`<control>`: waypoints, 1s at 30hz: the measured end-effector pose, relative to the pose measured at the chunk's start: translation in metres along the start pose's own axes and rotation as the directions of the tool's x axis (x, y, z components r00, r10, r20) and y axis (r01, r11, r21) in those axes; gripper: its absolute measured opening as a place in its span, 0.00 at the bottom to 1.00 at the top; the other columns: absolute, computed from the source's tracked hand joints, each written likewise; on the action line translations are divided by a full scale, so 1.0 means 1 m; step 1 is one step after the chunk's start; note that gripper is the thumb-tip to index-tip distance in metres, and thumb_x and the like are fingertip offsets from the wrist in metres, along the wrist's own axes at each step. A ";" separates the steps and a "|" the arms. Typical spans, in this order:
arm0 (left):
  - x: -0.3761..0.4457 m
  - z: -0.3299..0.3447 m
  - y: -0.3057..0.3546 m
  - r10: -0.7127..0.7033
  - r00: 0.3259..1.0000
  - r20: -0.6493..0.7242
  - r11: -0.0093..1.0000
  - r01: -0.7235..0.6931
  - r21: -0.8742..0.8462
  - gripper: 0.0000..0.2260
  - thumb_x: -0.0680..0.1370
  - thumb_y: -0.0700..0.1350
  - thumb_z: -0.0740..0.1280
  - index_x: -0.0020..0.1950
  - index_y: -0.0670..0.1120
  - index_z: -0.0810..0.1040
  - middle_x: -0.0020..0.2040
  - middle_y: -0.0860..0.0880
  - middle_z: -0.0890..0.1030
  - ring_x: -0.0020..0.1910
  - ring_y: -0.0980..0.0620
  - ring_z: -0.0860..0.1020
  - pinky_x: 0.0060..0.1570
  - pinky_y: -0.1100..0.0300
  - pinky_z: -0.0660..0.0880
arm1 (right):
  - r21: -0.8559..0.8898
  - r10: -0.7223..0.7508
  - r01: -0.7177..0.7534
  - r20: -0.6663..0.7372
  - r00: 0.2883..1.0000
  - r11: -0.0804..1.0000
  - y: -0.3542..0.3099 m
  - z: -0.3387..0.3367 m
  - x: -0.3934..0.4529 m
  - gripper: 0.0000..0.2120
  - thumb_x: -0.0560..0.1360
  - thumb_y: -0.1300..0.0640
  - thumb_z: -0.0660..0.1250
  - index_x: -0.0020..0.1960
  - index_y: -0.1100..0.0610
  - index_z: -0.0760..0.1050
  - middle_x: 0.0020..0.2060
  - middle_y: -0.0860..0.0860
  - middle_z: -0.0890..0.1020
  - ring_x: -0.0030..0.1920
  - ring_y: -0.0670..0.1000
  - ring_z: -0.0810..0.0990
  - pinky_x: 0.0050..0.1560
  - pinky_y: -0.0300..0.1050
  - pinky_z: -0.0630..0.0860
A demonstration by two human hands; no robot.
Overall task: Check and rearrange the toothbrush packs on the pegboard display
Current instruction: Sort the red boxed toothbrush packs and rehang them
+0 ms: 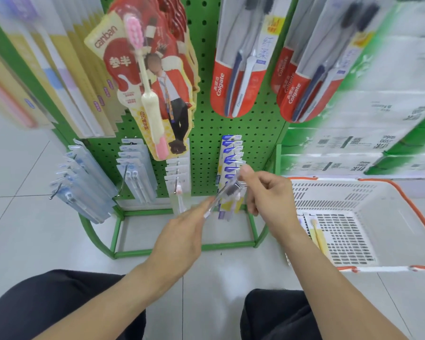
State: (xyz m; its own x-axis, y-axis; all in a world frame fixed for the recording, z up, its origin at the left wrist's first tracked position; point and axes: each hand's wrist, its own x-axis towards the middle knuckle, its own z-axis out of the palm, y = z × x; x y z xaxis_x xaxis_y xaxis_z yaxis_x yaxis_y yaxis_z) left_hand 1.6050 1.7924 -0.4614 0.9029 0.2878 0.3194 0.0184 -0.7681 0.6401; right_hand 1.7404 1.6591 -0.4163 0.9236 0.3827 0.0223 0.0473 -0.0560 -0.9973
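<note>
Both hands, left hand (182, 231) and right hand (268, 192), are pinching the toothbrush pack (225, 192) between clamped fingers, ideally lining its hole with the peg (241, 184) just beyond them.

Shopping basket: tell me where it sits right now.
In the head view the white shopping basket sits on the floor at the right, beside the green pegboard stand and below the stacked cartons, just right of the right hand.
</note>
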 end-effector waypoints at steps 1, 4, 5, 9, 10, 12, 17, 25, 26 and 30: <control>0.001 -0.004 0.005 -0.081 0.997 -0.013 0.993 0.079 -0.087 0.24 0.79 0.31 0.64 0.67 0.57 0.77 0.42 0.52 0.83 0.38 0.52 0.77 0.41 0.71 0.72 | -0.021 -0.080 0.079 -0.022 0.997 0.997 -0.002 -0.001 -0.002 0.17 0.76 0.45 0.70 0.39 0.57 0.84 0.24 0.61 0.70 0.26 0.50 0.69 0.30 0.40 0.68; 0.009 -0.016 0.022 -0.229 0.973 0.026 0.893 0.220 -0.393 0.24 0.81 0.31 0.62 0.58 0.62 0.80 0.47 0.59 0.85 0.45 0.54 0.83 0.48 0.61 0.79 | 0.002 -0.255 0.255 -0.068 0.965 0.967 -0.006 -0.002 -0.010 0.14 0.73 0.45 0.76 0.49 0.54 0.84 0.33 0.62 0.75 0.32 0.49 0.70 0.33 0.40 0.68; 0.012 -0.020 0.030 -0.255 0.967 0.018 0.848 0.233 -0.476 0.24 0.81 0.29 0.62 0.56 0.60 0.80 0.49 0.60 0.86 0.48 0.56 0.84 0.50 0.63 0.80 | 0.003 -0.283 0.283 -0.065 0.957 0.959 -0.006 -0.001 -0.012 0.18 0.70 0.46 0.77 0.55 0.53 0.82 0.37 0.58 0.76 0.34 0.48 0.73 0.34 0.40 0.70; 0.027 -0.036 0.055 -0.270 0.963 -0.002 0.704 0.196 -0.683 0.17 0.80 0.30 0.63 0.61 0.50 0.79 0.53 0.52 0.87 0.52 0.49 0.85 0.52 0.56 0.82 | -0.003 -0.297 0.299 0.081 0.951 0.954 -0.010 -0.002 -0.024 0.33 0.69 0.52 0.81 0.70 0.45 0.71 0.50 0.46 0.79 0.46 0.49 0.80 0.41 0.43 0.77; 0.031 -0.040 0.060 -0.264 0.964 -0.020 0.687 0.173 -0.705 0.16 0.81 0.30 0.63 0.62 0.48 0.78 0.54 0.49 0.86 0.53 0.47 0.85 0.54 0.51 0.82 | 0.015 -0.298 0.298 0.114 0.948 0.954 -0.013 -0.003 -0.026 0.35 0.69 0.54 0.81 0.71 0.42 0.69 0.51 0.45 0.80 0.45 0.49 0.81 0.42 0.44 0.78; 0.040 -0.049 0.073 -0.241 0.968 -0.077 0.694 0.116 -0.711 0.15 0.81 0.31 0.63 0.64 0.46 0.78 0.55 0.47 0.86 0.55 0.45 0.84 0.57 0.46 0.81 | 0.046 -0.336 0.333 0.102 0.936 0.942 -0.022 -0.002 -0.029 0.36 0.70 0.55 0.80 0.72 0.38 0.68 0.50 0.46 0.81 0.43 0.52 0.82 0.41 0.46 0.79; 0.062 -0.068 0.103 -0.070 0.974 -0.215 0.878 -0.042 -0.476 0.18 0.82 0.42 0.66 0.71 0.52 0.72 0.55 0.58 0.85 0.52 0.56 0.84 0.54 0.51 0.81 | 0.037 -0.482 0.487 -0.097 0.871 0.872 -0.059 -0.006 -0.023 0.35 0.70 0.55 0.80 0.72 0.40 0.70 0.48 0.52 0.82 0.42 0.55 0.82 0.44 0.49 0.80; 0.099 -0.090 0.121 0.072 0.954 -0.291 0.988 -0.108 -0.109 0.33 0.82 0.46 0.63 0.80 0.64 0.49 0.60 0.54 0.81 0.49 0.51 0.82 0.47 0.48 0.81 | -0.038 -0.544 0.546 -0.166 0.822 0.837 -0.106 -0.005 0.005 0.33 0.73 0.57 0.78 0.73 0.44 0.70 0.48 0.45 0.82 0.42 0.51 0.82 0.45 0.46 0.79; 0.103 -0.091 0.120 0.067 0.957 -0.281 0.993 -0.091 -0.076 0.33 0.82 0.46 0.63 0.80 0.63 0.48 0.61 0.49 0.81 0.50 0.48 0.82 0.47 0.49 0.81 | -0.045 -0.535 0.536 -0.163 0.829 0.843 -0.108 -0.005 0.008 0.33 0.73 0.56 0.77 0.74 0.44 0.70 0.48 0.45 0.82 0.41 0.50 0.82 0.45 0.45 0.79; 0.110 -0.090 0.120 0.055 0.960 -0.274 0.997 -0.068 -0.037 0.33 0.82 0.45 0.62 0.81 0.60 0.49 0.55 0.40 0.81 0.50 0.41 0.81 0.46 0.51 0.79 | -0.061 -0.500 0.497 -0.148 0.853 0.866 -0.108 -0.004 0.015 0.33 0.74 0.55 0.77 0.75 0.44 0.69 0.45 0.42 0.82 0.37 0.44 0.80 0.40 0.38 0.76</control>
State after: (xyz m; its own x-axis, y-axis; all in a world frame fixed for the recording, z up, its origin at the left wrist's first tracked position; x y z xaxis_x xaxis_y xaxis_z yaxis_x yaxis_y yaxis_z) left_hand 1.6678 1.7836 -0.2866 0.7499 0.3908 0.5337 -0.0586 -0.7644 0.6420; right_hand 1.7509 1.6670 -0.3077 0.8208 0.2183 0.5279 0.5229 0.0848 -0.8481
